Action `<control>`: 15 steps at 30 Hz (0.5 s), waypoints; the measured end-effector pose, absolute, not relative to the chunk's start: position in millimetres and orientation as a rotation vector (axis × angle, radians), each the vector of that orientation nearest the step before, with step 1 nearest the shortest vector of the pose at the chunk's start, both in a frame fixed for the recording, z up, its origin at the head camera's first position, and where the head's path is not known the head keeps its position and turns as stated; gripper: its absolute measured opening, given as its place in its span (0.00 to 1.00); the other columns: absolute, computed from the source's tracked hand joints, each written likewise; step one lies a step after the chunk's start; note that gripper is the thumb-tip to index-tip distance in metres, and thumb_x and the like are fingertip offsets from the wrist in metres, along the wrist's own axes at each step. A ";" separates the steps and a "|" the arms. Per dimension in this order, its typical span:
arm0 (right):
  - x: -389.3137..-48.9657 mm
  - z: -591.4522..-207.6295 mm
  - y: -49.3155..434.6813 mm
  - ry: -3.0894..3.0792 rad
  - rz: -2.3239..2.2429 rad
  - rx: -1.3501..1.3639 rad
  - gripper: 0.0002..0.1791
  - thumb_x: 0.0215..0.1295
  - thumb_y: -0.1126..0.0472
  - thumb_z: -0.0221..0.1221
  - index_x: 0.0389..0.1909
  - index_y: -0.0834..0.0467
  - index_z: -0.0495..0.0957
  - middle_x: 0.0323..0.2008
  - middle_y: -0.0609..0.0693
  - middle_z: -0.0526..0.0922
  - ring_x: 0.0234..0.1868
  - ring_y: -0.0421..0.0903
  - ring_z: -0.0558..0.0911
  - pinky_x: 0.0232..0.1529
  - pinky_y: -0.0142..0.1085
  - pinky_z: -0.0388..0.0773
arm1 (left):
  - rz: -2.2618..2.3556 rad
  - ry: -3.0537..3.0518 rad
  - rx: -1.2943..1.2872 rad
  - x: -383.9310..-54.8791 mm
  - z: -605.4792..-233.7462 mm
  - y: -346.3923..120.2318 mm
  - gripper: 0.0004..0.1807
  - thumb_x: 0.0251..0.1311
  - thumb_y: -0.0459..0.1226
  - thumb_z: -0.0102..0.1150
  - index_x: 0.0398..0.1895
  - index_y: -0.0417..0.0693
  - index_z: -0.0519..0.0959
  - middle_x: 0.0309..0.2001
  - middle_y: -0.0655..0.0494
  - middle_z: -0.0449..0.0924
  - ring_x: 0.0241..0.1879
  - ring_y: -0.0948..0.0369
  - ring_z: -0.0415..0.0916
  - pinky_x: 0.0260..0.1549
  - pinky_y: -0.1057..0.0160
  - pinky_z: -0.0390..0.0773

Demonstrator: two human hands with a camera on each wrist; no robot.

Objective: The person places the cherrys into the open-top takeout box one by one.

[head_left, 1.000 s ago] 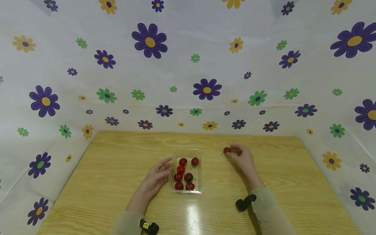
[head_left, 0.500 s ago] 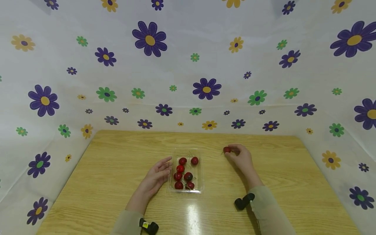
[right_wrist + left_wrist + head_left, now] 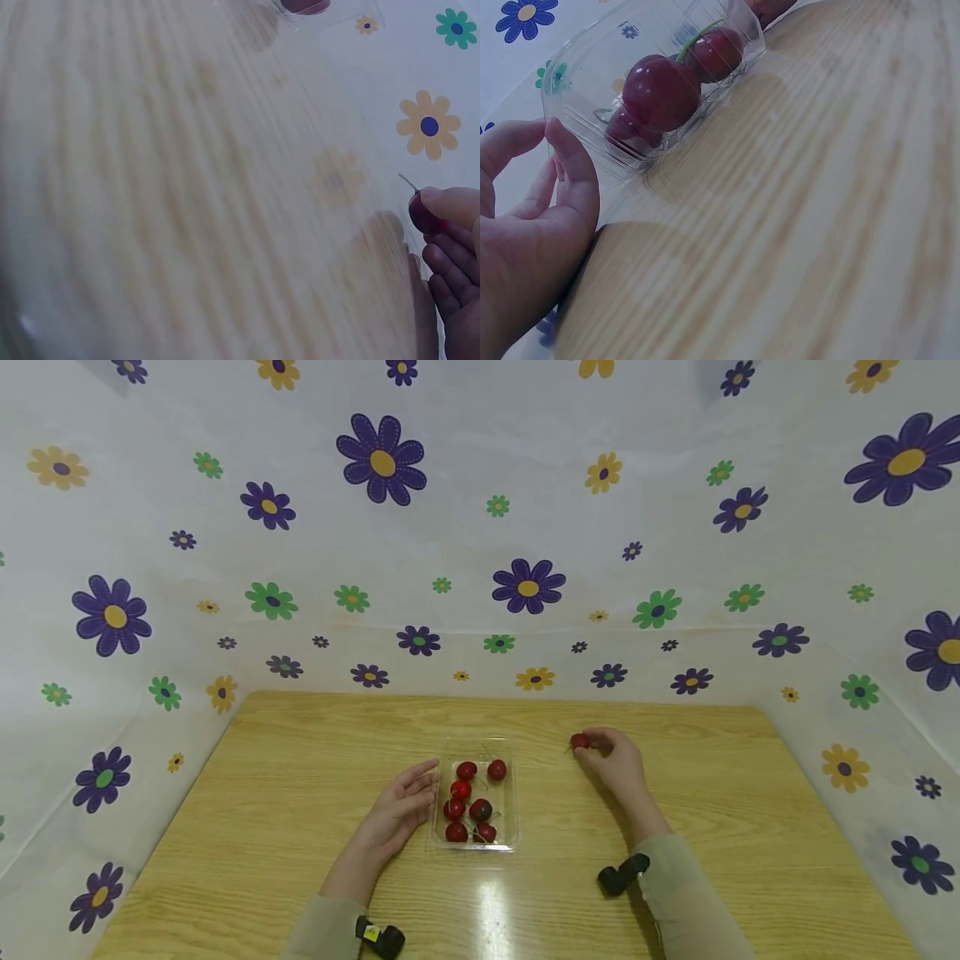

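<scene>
In the head view, a clear plastic container holds several red cherries, some with green stems. My left hand is at the container's left side, its fingers extended, with fingertips at the wall. The left wrist view shows those fingertips against the container's edge, with a dark cherry behind the clear plastic. To the right of the container, my right hand pinches a single cherry between thumb and fingers. In the right wrist view, the stem of this held cherry points up and away from the thumb.
Both hands are over a wooden table with a glossy surface. A white cloth printed with flowers hangs behind the table and along both sides. Black wrist cameras are strapped over the sleeves.
My right hand, pinching the cherry, has shifted very slightly left over the last second. The left hand and the container stay in place.
</scene>
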State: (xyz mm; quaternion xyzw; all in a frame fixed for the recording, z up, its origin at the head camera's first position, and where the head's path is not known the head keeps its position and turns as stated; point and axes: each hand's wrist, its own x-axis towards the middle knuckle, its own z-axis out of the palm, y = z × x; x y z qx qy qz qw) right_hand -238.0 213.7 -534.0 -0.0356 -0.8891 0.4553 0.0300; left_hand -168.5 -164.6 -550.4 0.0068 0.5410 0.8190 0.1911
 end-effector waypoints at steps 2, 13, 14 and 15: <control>-237.2 -534.0 213.3 -2.730 1.422 -0.115 0.22 0.71 0.63 0.68 0.63 0.66 0.80 0.59 0.67 0.84 0.60 0.62 0.81 0.66 0.55 0.76 | 2.298 1.521 0.013 -168.4 -550.2 -164.4 0.33 0.76 0.23 0.48 0.82 0.36 0.56 0.55 0.61 0.74 0.50 0.69 0.76 0.46 0.72 0.78; -229.3 -530.5 208.6 -2.674 1.443 -0.097 0.22 0.69 0.63 0.70 0.62 0.65 0.82 0.58 0.65 0.85 0.59 0.59 0.82 0.57 0.37 0.78 | 2.302 1.525 0.042 -168.8 -552.4 -164.5 0.31 0.76 0.25 0.50 0.80 0.41 0.61 0.55 0.62 0.75 0.50 0.70 0.76 0.46 0.72 0.79; -228.8 -530.0 207.5 -2.664 1.455 -0.094 0.22 0.69 0.63 0.70 0.61 0.65 0.82 0.58 0.65 0.85 0.59 0.59 0.83 0.56 0.34 0.78 | 2.301 1.523 0.034 -168.9 -552.0 -164.3 0.32 0.76 0.25 0.50 0.81 0.40 0.60 0.55 0.62 0.75 0.50 0.70 0.76 0.45 0.72 0.79; -227.9 -529.2 206.2 -2.659 1.463 -0.091 0.22 0.69 0.64 0.70 0.61 0.65 0.82 0.58 0.65 0.85 0.59 0.59 0.83 0.57 0.34 0.78 | 2.300 1.522 0.026 -168.9 -551.6 -164.1 0.33 0.76 0.24 0.50 0.82 0.39 0.59 0.55 0.62 0.75 0.50 0.70 0.76 0.45 0.72 0.79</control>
